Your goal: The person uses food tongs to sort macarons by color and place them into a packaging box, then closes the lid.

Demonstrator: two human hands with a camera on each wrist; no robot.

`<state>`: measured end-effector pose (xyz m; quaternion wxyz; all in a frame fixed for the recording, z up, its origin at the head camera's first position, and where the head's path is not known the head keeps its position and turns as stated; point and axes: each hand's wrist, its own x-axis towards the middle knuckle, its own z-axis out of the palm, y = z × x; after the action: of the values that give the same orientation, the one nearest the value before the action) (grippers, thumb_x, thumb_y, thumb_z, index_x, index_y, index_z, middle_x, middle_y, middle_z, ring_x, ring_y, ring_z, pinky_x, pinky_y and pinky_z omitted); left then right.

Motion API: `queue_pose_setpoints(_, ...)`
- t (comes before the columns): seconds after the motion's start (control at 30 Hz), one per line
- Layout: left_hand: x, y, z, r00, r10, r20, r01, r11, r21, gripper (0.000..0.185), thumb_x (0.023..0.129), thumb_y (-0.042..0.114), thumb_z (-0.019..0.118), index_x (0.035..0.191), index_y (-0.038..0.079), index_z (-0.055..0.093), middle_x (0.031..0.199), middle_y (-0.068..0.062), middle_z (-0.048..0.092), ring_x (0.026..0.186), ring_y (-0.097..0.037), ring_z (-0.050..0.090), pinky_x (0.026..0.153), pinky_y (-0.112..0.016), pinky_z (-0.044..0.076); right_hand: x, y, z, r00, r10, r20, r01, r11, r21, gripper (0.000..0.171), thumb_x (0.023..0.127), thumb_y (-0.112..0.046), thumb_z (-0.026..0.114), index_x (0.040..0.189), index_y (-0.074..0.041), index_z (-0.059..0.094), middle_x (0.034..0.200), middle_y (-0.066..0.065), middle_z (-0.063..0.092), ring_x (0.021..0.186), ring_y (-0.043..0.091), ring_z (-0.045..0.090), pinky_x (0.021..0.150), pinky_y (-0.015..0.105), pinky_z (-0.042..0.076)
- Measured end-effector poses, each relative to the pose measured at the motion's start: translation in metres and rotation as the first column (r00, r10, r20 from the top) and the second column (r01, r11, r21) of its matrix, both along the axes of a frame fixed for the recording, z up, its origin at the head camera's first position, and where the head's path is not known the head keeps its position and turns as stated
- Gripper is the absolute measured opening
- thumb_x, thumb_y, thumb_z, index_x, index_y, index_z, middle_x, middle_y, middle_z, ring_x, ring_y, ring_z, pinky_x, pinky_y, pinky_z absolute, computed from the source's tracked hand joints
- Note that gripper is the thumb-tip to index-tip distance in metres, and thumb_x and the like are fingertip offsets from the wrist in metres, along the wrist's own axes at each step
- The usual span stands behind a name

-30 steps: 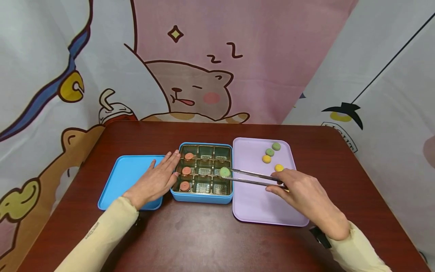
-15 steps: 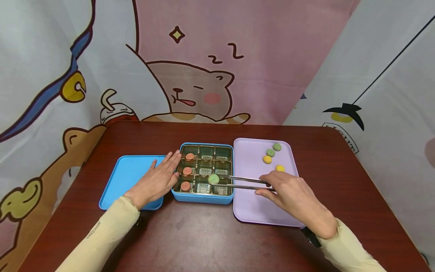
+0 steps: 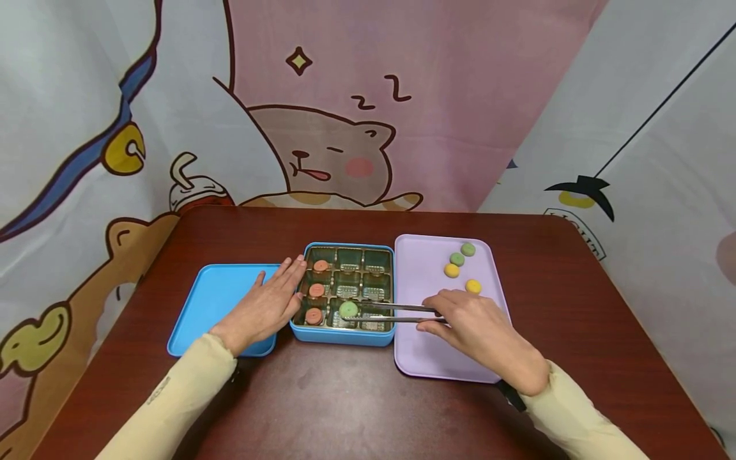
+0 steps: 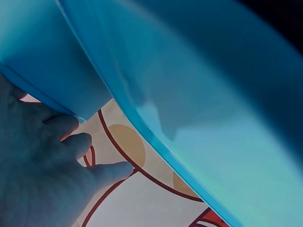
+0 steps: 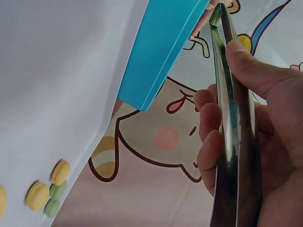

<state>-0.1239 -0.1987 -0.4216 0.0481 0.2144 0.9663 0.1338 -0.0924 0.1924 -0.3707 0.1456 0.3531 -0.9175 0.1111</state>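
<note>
My right hand grips metal tongs that reach leftward over the blue box. A green macaron is pinched between the tong tips, over the front-middle compartment. Inside the box a clear insert is divided into several compartments, and its left column holds orange macarons, one in each compartment. With fingers stretched out, my left hand rests against the box's left side. Its fingertips lie at the rim in the head view.
To the right, a lilac tray carries two green macarons and yellow macarons, partly behind my right hand. A blue lid lies left of the box, under my left forearm. A patterned cloth hangs behind the table.
My right hand has moved left with the tongs, bringing the green macaron from the right column to over the front-middle compartment. The left hand has stayed in place.
</note>
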Motion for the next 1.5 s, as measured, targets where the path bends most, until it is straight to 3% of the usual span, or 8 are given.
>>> queue_pose_setpoints(0.4, 0.000, 0.000, 0.000, 1.000, -0.008, -0.021, 0.008, 1.000, 0.004, 0.063, 0.112, 0.032, 0.038, 0.166, 0.005, 0.018, 0.173, -0.009, 0.013, 0.159, -0.032, 0.013, 0.119, -0.070, 0.018, -0.006, -0.009, 0.001, 0.999, 0.052, -0.004, -0.052, 0.998, 0.035, 0.028, 0.083, -0.036, 0.088, 0.094, -0.014, 0.074, 0.076, -0.010, 0.060, 0.064, 0.004, 0.051, 0.051, 0.025, 0.044)
queue_pose_setpoints(0.63, 0.001, 0.000, 0.001, 0.999, -0.011, -0.052, 0.011, 1.000, -0.004, 0.063, 0.112, 0.032, 0.040, 0.165, 0.004, 0.021, 0.172, -0.011, 0.016, 0.159, -0.031, 0.012, 0.117, -0.074, 0.012, -0.008, -0.012, 0.002, 0.999, 0.039, 0.014, -0.040, 0.997, 0.060, 0.028, 0.083, -0.035, 0.088, 0.094, -0.013, 0.074, 0.074, -0.010, 0.056, 0.063, 0.004, 0.049, 0.052, 0.024, 0.044)
queue_pose_setpoints(1.07, 0.001, 0.001, 0.000, 0.998, -0.009, -0.062, 0.007, 1.000, -0.019, 0.063, 0.112, 0.033, 0.039, 0.165, 0.004, 0.020, 0.172, -0.011, 0.016, 0.158, -0.033, 0.016, 0.117, -0.074, 0.014, -0.007, -0.013, 0.005, 0.999, 0.030, 0.017, -0.032, 0.996, 0.085, 0.032, 0.083, -0.036, 0.088, 0.098, -0.010, 0.076, 0.078, -0.006, 0.063, 0.064, 0.007, 0.054, 0.053, 0.026, 0.047)
queue_pose_setpoints(1.33, 0.002, 0.002, 0.000, 0.998, -0.012, -0.055, 0.011, 1.000, -0.015, 0.063, 0.113, 0.033, 0.038, 0.165, 0.004, 0.019, 0.172, -0.011, 0.015, 0.158, -0.032, 0.014, 0.117, -0.073, 0.016, -0.003, 0.001, 0.005, 1.000, -0.012, -0.020, 0.013, 1.000, 0.027, 0.033, 0.080, -0.037, 0.090, 0.098, -0.013, 0.074, 0.079, -0.005, 0.066, 0.066, 0.010, 0.055, 0.052, 0.031, 0.047)
queue_pose_setpoints(1.5, 0.002, 0.001, 0.000, 0.999, -0.003, -0.046, 0.002, 1.000, -0.017, 0.063, 0.113, 0.034, 0.036, 0.165, 0.004, 0.019, 0.172, -0.011, 0.014, 0.158, -0.032, 0.013, 0.118, -0.072, 0.016, -0.002, 0.017, 0.004, 0.999, -0.045, -0.014, 0.045, 0.998, -0.034, 0.036, 0.078, -0.037, 0.091, 0.100, -0.013, 0.075, 0.081, -0.007, 0.066, 0.069, 0.008, 0.056, 0.053, 0.027, 0.047)
